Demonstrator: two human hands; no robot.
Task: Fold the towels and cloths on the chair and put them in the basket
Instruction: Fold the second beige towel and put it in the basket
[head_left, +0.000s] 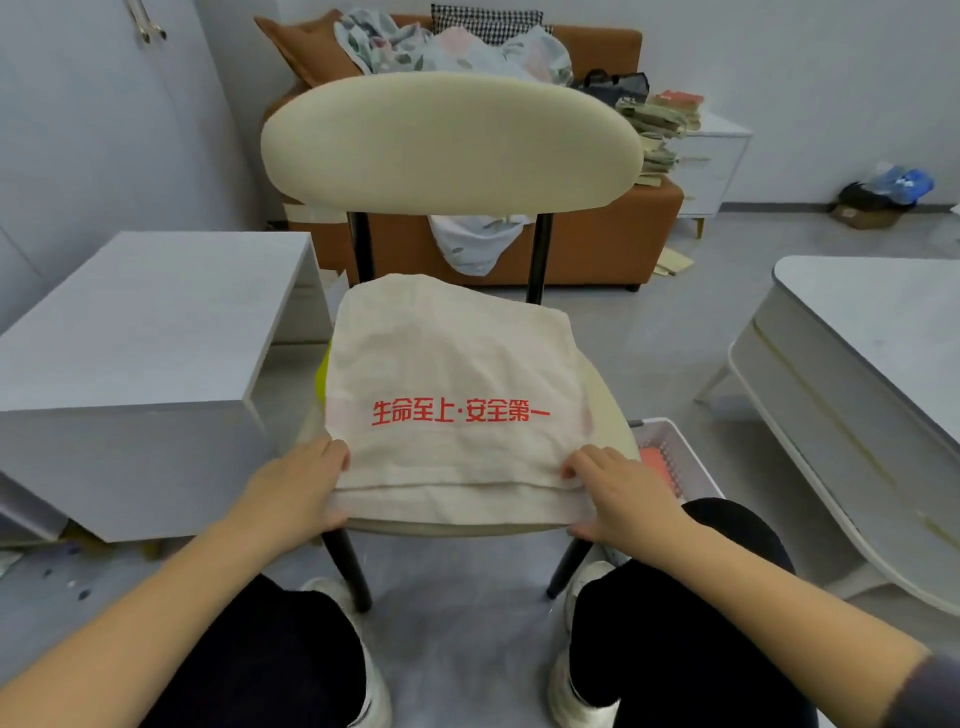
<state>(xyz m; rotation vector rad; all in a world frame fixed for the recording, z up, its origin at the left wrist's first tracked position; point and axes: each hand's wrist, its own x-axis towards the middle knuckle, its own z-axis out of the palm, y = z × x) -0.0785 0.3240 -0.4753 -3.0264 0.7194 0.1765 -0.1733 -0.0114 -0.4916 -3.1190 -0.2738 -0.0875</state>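
Note:
A cream cloth (452, 364) with red printed characters lies spread over the seat of a cream chair (452, 140), its top layer folded toward me. My left hand (298, 480) grips the cloth's near left corner, thumb under and fingers on top. My right hand (615, 491) pinches the near right corner the same way. A yellow cloth (321, 376) peeks out under the left edge. The white slatted basket (675, 452) stands on the floor just right of the chair, with something orange-red inside; my right hand hides part of it.
A white cabinet (140, 364) stands close on the left and a white table (862, 364) on the right. Behind the chair is a brown sofa (597, 244) piled with floral fabric. My knees and shoes flank the chair's front legs.

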